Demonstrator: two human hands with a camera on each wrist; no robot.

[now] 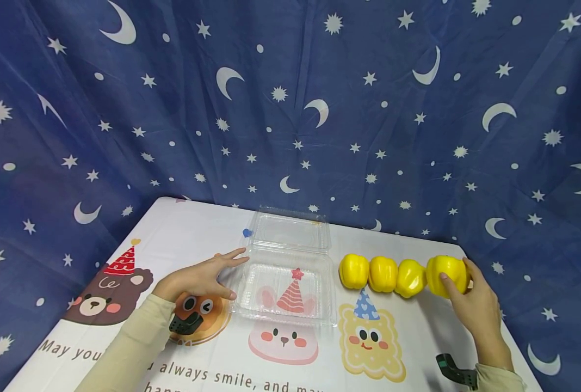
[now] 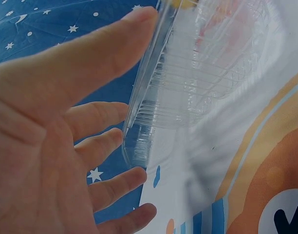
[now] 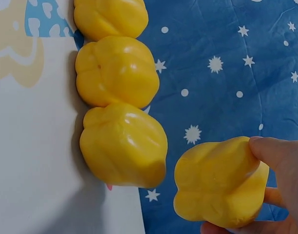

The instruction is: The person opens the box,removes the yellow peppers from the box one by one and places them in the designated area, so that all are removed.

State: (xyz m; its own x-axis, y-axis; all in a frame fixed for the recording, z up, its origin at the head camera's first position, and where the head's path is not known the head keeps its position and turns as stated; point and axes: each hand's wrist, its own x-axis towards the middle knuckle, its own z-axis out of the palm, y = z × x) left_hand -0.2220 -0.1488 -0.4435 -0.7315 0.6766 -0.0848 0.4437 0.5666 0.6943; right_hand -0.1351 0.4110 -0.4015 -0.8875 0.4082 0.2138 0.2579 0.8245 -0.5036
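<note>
A clear plastic clamshell container (image 1: 284, 288) lies with its lid folded back, in the middle of the table. At its left edge is my left hand (image 1: 199, 276), fingers spread and nearly straight; in the left wrist view the fingertips (image 2: 134, 178) come up to the container's side, and I cannot tell whether they touch it. My right hand (image 1: 478, 302) grips a yellow bell pepper (image 3: 219, 183) between thumb and fingers at the table's right end. Beside it, three more yellow bell peppers stand in a row: left (image 1: 354, 271), middle (image 1: 383, 274) and right (image 1: 410, 278).
The white tablecloth (image 1: 212, 365) carries printed cartoon animals and lettering. A blue curtain (image 1: 290, 163) with moons and stars hangs behind the table's back edge. Black straps (image 1: 454, 373) sit on the wrists.
</note>
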